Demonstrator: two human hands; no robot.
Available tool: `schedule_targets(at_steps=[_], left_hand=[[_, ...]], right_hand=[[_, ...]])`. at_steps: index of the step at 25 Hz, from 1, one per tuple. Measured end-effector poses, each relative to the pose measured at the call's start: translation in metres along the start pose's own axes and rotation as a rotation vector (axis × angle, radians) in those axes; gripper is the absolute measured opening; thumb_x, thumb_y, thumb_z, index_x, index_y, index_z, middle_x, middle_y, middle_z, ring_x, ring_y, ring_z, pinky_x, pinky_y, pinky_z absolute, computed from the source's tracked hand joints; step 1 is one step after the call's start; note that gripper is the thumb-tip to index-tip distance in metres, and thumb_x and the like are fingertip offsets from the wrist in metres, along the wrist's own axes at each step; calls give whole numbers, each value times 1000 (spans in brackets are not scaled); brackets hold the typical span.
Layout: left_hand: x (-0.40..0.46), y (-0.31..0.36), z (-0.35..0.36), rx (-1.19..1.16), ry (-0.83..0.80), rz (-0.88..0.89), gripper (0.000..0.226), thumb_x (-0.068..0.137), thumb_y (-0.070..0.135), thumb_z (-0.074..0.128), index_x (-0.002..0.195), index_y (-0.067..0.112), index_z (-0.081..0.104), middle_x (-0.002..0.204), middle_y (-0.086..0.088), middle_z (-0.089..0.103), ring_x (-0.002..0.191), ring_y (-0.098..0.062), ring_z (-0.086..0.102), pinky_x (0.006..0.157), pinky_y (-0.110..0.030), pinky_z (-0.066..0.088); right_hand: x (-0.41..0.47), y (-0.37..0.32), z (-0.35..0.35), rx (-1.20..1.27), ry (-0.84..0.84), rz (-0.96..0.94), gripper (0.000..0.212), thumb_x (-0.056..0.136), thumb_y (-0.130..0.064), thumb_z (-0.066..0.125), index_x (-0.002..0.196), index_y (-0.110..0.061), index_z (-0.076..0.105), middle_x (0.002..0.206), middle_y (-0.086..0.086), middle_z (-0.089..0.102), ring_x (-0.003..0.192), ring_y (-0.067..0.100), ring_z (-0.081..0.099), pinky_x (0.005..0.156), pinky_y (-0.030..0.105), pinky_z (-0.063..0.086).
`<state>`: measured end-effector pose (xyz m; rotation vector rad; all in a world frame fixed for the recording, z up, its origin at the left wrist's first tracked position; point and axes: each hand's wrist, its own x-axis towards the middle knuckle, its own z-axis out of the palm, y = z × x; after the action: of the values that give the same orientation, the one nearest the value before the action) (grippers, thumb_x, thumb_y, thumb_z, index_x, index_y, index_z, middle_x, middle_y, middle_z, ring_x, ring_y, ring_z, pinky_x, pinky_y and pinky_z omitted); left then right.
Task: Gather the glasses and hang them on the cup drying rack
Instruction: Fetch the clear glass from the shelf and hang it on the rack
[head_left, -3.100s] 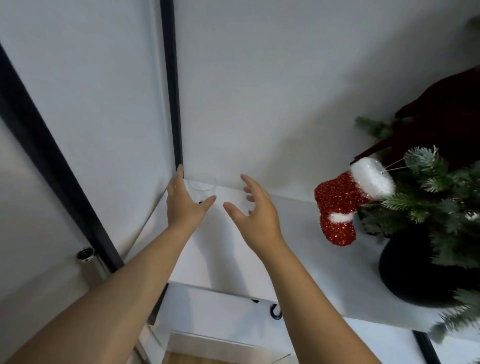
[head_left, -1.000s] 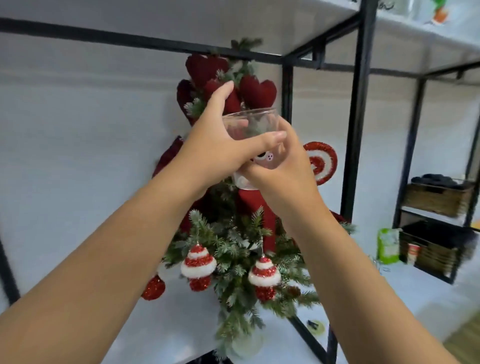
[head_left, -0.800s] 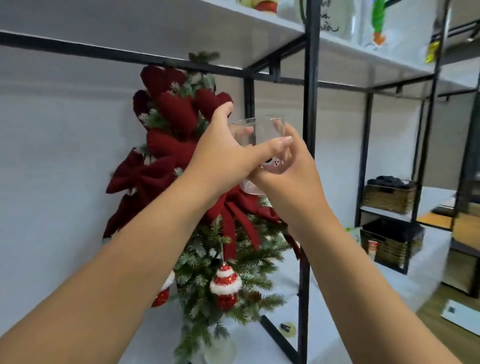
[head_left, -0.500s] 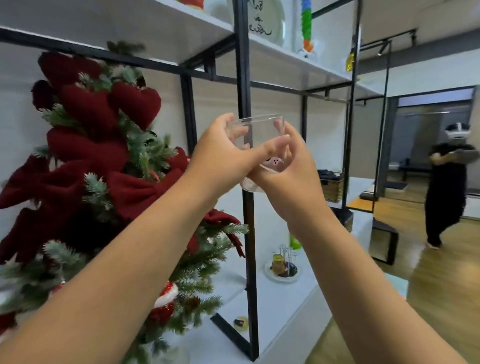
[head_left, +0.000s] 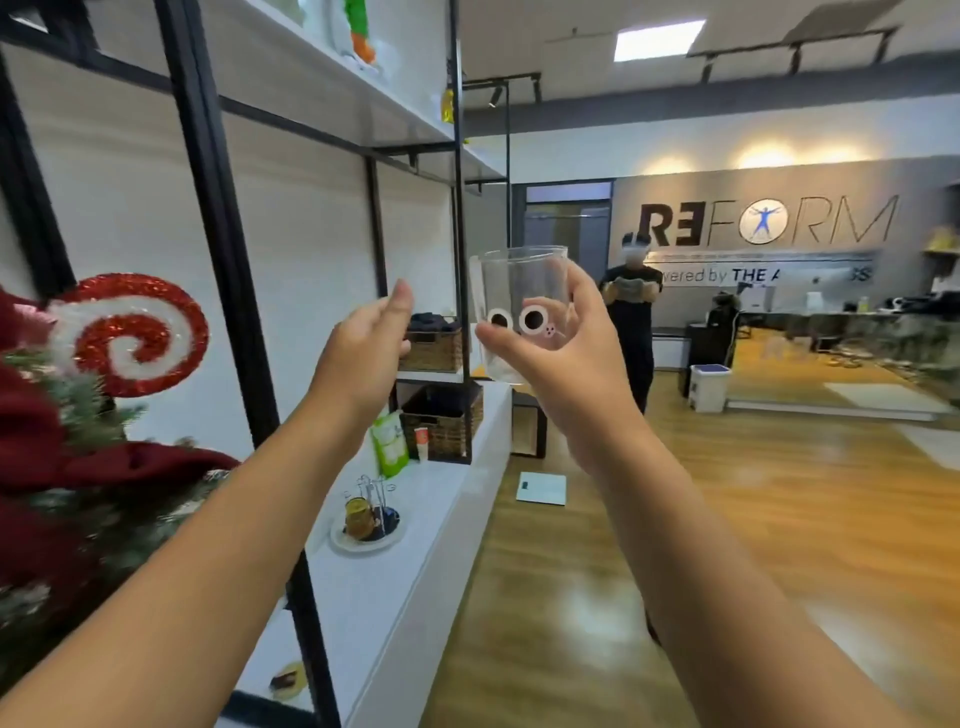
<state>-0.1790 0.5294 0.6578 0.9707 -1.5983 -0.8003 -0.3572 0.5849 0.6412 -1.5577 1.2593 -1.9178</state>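
Note:
My right hand (head_left: 563, 358) grips a clear glass (head_left: 519, 291) upright at chest height; the glass carries two round white eye stickers. My left hand (head_left: 366, 345) hangs just left of it, fingers loosely apart, touching nothing. Lower down, on the white counter, stands the cup drying rack (head_left: 375, 501): thin wire arms rising from a round white tray. An amber glass (head_left: 358, 514) rests on that tray beside a dark item.
A black metal shelf frame (head_left: 223, 260) runs along the left wall. A decorated Christmas tree (head_left: 67, 415) fills the near left. Wicker baskets (head_left: 441, 426) sit farther along the counter (head_left: 415, 545). A person in black (head_left: 631, 322) stands on the wooden floor beyond.
I have turned right, away from the tree toward the room. My left hand has let go of the glass and moved left; only my right hand holds it now.

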Motion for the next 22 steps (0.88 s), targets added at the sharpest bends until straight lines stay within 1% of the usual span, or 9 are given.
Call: schedule_targets(at_steps=[2, 5, 7, 11, 14, 15, 18, 20, 22], left_hand=[[9, -30, 15, 4, -13, -20, 40, 103, 63, 40, 116, 35, 65, 117, 17, 66, 117, -13, 64, 101, -37, 49], [24, -69, 41, -4, -54, -79, 50, 105, 57, 42, 139, 25, 60, 130, 8, 65, 121, -16, 62, 95, -33, 49], [39, -88, 57, -11, -66, -88, 45, 105, 54, 44, 139, 27, 59, 130, 8, 65, 120, -15, 63, 89, -30, 48], [78, -114, 93, 4, -67, -67, 24, 106, 47, 46, 125, 38, 57, 129, 9, 65, 116, -11, 64, 95, -34, 49], [114, -132, 125, 27, -54, -63, 24, 106, 48, 47, 125, 39, 59, 127, 11, 66, 115, -9, 65, 89, -30, 50], [126, -137, 134, 32, -46, -75, 27, 106, 48, 48, 127, 37, 60, 125, 12, 67, 115, -8, 65, 86, -29, 50], [152, -150, 154, 68, -32, -100, 23, 106, 45, 48, 121, 36, 63, 114, 18, 68, 112, -7, 66, 81, -24, 48], [172, -162, 164, 95, -2, -108, 23, 106, 45, 49, 119, 35, 65, 113, 19, 69, 110, -6, 66, 81, -24, 48], [192, -177, 170, 130, 24, -125, 22, 106, 45, 49, 118, 36, 66, 114, 18, 70, 111, -7, 66, 86, -28, 50]], right_hand=[[0, 18, -14, -41, 54, 38, 99, 73, -43, 94, 155, -42, 38, 141, -4, 62, 125, 22, 65, 105, 51, 56], [3, 49, -32, -90, 112, 105, 98, 73, -44, 93, 155, -39, 38, 145, -5, 60, 128, 24, 63, 105, 55, 55], [12, 73, -39, -103, 118, 132, 99, 74, -45, 93, 156, -38, 37, 146, -5, 59, 129, 23, 62, 105, 54, 56], [44, 122, -48, -88, 62, 146, 86, 78, -36, 93, 147, -43, 41, 135, -15, 59, 115, 3, 60, 100, 38, 56], [81, 160, -58, -61, -2, 148, 84, 79, -30, 92, 142, -47, 40, 131, -20, 58, 111, -7, 56, 97, 25, 51], [94, 172, -62, -55, -20, 161, 85, 79, -30, 93, 143, -47, 40, 131, -19, 59, 111, -7, 56, 98, 27, 52], [129, 204, -73, -45, -44, 169, 89, 77, -33, 93, 148, -45, 40, 142, -11, 60, 122, 1, 57, 108, 43, 53], [153, 226, -80, -31, -71, 178, 93, 77, -33, 93, 153, -41, 40, 149, -7, 57, 131, 9, 57, 106, 41, 55], [174, 250, -85, -12, -101, 183, 95, 78, -34, 94, 155, -42, 38, 155, -7, 54, 135, 11, 56, 101, 31, 55]])
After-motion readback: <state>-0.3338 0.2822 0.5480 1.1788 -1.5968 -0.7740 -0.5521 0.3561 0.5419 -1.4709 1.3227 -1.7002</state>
